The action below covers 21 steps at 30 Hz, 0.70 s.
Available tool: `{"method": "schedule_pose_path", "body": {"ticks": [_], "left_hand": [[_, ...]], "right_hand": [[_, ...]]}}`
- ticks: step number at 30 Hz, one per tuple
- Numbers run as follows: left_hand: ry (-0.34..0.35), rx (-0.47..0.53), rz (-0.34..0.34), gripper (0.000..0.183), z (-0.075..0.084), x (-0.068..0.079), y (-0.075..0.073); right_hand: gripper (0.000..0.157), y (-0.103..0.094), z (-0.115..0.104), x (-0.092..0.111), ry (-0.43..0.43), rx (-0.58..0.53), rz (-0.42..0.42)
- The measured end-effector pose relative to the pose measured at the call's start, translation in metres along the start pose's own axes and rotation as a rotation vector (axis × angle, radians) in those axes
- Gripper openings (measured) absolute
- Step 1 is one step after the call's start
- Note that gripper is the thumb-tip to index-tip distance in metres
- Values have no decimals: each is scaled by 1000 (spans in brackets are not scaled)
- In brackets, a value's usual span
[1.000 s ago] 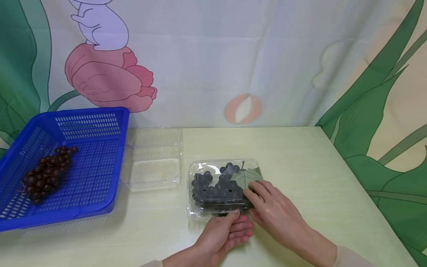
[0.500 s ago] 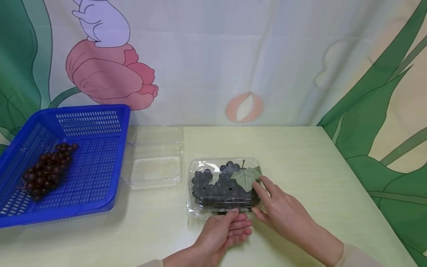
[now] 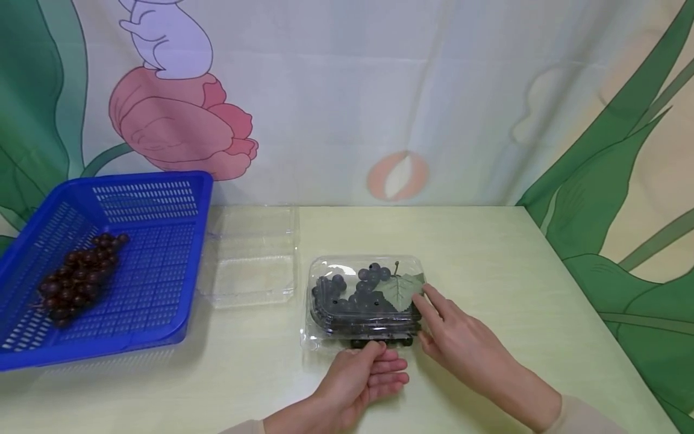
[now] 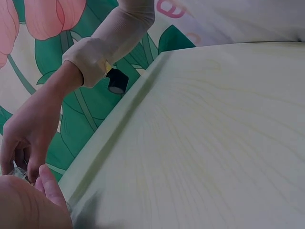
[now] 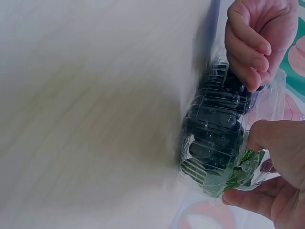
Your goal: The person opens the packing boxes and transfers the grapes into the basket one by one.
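Observation:
A clear plastic clamshell box (image 3: 320, 334) with dark grapes (image 3: 374, 301) and a green leaf (image 3: 400, 292) stands at the middle of the table. My right hand (image 3: 468, 343) pinches the lid (image 3: 347, 323) at its front right corner; in the right wrist view, the thumb and fingers (image 5: 257, 204) lie on either side of that corner. Grapes show below the lid's front rim. The left hand (image 3: 358, 380) is at the box's front edge, thumb on top near the rim and the other fingers extended, palm turned up. Whether its thumb touches the grapes I cannot tell.
At the left, a blue plastic basket (image 3: 157, 340) holds a bunch of reddish-brown grapes (image 3: 81, 277). Between basket and box lies an opened clear plastic container (image 3: 252, 280). A printed curtain (image 3: 336, 108) hangs behind the table (image 3: 488, 253).
My right hand has slid right to the box's corner, and the lid's front edge has risen slightly, baring grapes beneath it. The left hand has barely moved.

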<state>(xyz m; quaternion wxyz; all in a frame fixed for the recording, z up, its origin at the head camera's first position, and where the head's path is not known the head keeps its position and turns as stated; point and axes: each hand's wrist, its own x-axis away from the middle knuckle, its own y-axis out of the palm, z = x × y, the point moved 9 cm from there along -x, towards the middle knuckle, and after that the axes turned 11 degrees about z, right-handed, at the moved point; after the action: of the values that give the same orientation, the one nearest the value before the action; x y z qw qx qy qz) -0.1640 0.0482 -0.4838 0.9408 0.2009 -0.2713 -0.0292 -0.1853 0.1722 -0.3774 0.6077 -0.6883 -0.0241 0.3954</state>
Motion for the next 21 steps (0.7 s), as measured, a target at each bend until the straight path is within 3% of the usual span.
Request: {"method": "schedule_pose_path", "body": {"ticks": [21], "left_hand": [[-18, -34, -9, 40, 2, 2, -1]], "right_hand": [[60, -23, 6, -9, 30, -191, 60]]}}
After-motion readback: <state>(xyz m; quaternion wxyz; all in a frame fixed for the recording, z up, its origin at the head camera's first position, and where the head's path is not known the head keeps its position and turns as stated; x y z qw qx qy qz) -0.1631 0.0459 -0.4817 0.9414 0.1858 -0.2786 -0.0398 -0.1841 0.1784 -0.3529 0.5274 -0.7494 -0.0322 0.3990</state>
